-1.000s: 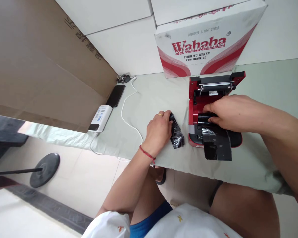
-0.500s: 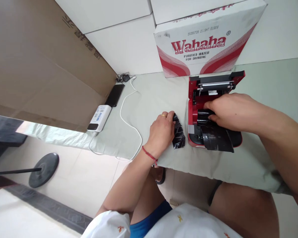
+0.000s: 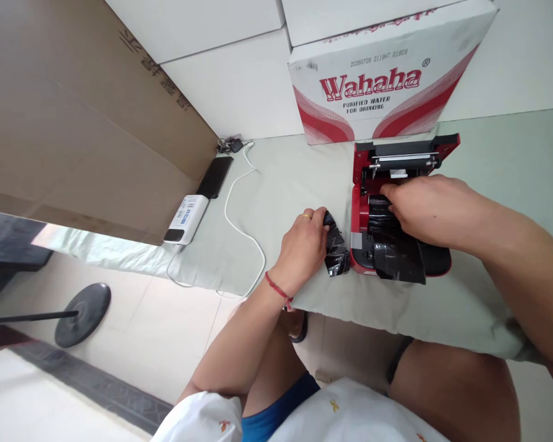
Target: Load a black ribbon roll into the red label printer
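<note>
A red and black printer [image 3: 356,265] with its lid [image 3: 450,147] raised sits in front of me on the cloth. My right hand [image 3: 412,199] reaches into its bay, fingers curled at the right end of a black ribbon roll [image 3: 378,205]. From that roll a loose flap of shiny black film [image 3: 399,261] hangs over the printer's front edge. Just left of the printer, my left hand [image 3: 304,242] rests on the cloth, fingertips pinching a crumpled strip of black film [image 3: 336,252]. My right fingertips are partly hidden in the bay.
A white and red water carton [image 3: 373,98] stands behind the printer against the wall. To the left, a white power bank [image 3: 188,215], a dark phone [image 3: 215,177], keys [image 3: 229,145] and a white cable [image 3: 239,233] lie by a large cardboard box [image 3: 96,123].
The right hand has shifted slightly within the bay, and the film flap now lies straighter across the printer's front. The left hand has barely moved, still on the crumpled strip.
</note>
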Demonstrator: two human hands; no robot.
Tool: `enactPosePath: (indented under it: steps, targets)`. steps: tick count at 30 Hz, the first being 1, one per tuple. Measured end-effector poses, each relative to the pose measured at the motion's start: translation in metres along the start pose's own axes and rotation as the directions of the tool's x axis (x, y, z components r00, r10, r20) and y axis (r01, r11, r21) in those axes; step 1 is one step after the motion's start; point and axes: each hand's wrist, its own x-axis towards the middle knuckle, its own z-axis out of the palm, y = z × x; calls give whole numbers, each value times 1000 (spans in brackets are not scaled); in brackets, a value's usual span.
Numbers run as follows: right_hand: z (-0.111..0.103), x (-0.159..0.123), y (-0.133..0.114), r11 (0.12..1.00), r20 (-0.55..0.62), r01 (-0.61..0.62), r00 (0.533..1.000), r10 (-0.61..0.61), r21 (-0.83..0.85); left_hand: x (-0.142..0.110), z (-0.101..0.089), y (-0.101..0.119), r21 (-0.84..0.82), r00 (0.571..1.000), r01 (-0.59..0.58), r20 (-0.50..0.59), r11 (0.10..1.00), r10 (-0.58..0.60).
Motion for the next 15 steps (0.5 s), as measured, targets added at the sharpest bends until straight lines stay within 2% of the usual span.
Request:
enactPosePath:
  steps: [10,15]
  targets:
    - [-3,1,5,998,118,57,992,-53,-38,-1,4,-4,4,999,-40,-8,999,40]
    - [-1,-4,-3,999,27,42,999,-41,-14,-2,6,-4,4,998,-57,-28,998,57]
